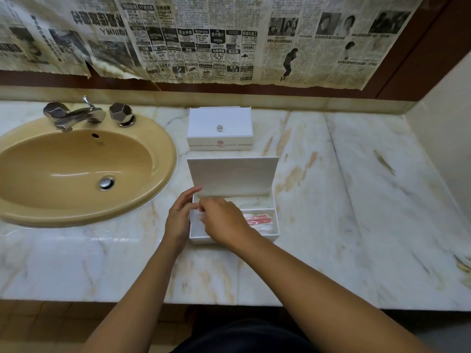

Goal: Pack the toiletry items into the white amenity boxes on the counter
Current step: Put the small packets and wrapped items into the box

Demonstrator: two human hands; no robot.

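Observation:
An open white amenity box (274, 225) stands on the marble counter, its lid (233, 173) tipped up at the back. Its right compartment holds a red-and-white wrapped item (260, 220). Both my hands are over the box's left part. My left hand (179, 217) is at the box's left wall, fingers loosely curled towards a clear wrapped packet (196, 215). My right hand (224, 221) pinches that packet from the right, covering most of the box's middle. A second white amenity box (220, 129), shut, with a small clear knob, sits behind the open one.
A beige oval sink (76, 171) with chrome taps (74, 115) lies to the left. The marble counter (356, 200) stretches right to a side wall. Newspaper (204, 39) covers the mirror above. The counter's front edge runs below my forearms.

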